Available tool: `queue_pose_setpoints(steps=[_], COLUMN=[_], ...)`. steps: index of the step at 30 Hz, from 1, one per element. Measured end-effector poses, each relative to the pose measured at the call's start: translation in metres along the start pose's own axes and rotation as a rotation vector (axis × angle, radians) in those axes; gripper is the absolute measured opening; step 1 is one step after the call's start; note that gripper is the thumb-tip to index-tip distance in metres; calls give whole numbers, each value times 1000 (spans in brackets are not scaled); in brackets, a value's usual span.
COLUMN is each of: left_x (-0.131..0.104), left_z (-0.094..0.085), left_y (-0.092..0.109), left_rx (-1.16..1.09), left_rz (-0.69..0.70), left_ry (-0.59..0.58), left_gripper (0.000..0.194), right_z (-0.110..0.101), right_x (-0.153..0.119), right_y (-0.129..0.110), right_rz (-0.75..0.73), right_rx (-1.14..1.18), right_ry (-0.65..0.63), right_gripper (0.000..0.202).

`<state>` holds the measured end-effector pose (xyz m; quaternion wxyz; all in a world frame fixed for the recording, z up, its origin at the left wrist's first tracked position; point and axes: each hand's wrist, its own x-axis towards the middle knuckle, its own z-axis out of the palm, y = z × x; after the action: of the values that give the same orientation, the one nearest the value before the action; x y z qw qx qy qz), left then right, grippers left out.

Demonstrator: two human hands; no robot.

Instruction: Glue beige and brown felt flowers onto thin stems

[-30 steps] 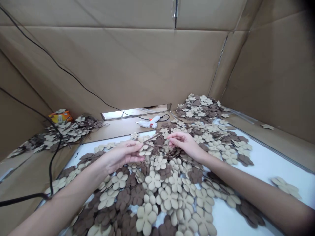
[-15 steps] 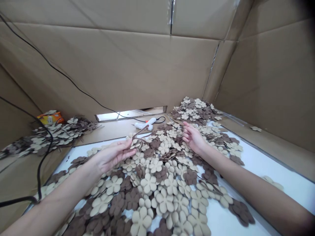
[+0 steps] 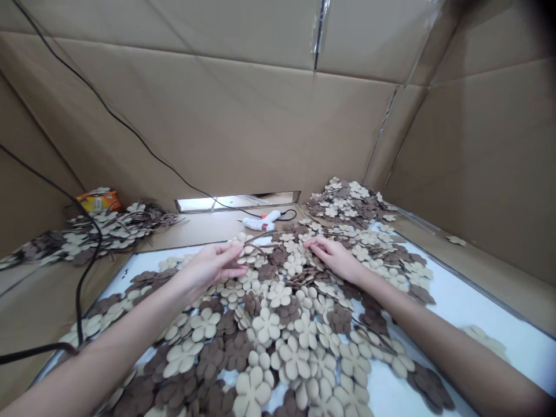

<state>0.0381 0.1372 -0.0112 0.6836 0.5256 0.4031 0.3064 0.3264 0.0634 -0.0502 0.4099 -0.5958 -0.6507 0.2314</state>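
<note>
My left hand (image 3: 212,267) is closed, pinching a cream fabric flower (image 3: 241,237) with thin brown strips (image 3: 259,236) trailing from it to the right. The part of the flower under my fingers is hidden. Across from it, my right hand (image 3: 333,258) reaches low over the spread of flowers, its fingers extended to the left and its fingertips at the cream petals. Nothing shows in its fingers. Loose cream flowers (image 3: 296,358) and brown flowers (image 3: 237,349) overlap in a thick layer under and between both hands.
A white glue gun (image 3: 262,220) lies beyond my hands, with a black cord (image 3: 143,142) running leftward. Flower heaps stand at the back right (image 3: 343,202) and left (image 3: 104,231), beside an orange packet (image 3: 98,201). Cardboard walls (image 3: 243,116) enclose the white board (image 3: 460,301).
My right hand has moved left and down onto the flowers, its fingers straightening. My left hand still holds the cream flower with the strips. The view has shifted slightly.
</note>
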Motion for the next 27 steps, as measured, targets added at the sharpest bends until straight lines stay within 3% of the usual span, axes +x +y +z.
queue_pose_setpoints(steps=[3,7,10,18,22,27], left_x=[-5,-17,-25,-38,-41,-42], left_z=[7,19,27,39,39,43], left_y=[-3,-4,-4,-6,-8,-5], left_rx=[103,198,198,92,40,149], left_rz=[53,36,27,-11,9,20], left_ry=[-34,-154,-210,-215,-198,-199], left_gripper=[24,32,32,34,36,38], right_z=[2,14,26,32,31,34], right_x=[-6,-17,-22,-28,-30,-34], right_y=[-25,-72,-93,-94,-98,-100], right_rz=[-4,38,1,-20,-16,-27], right_rx=[0,67,31,-17,9,-37], right_ry=[-16,-201,-281,-170,-153,-127], right_gripper=[30,47,59,32,27,27])
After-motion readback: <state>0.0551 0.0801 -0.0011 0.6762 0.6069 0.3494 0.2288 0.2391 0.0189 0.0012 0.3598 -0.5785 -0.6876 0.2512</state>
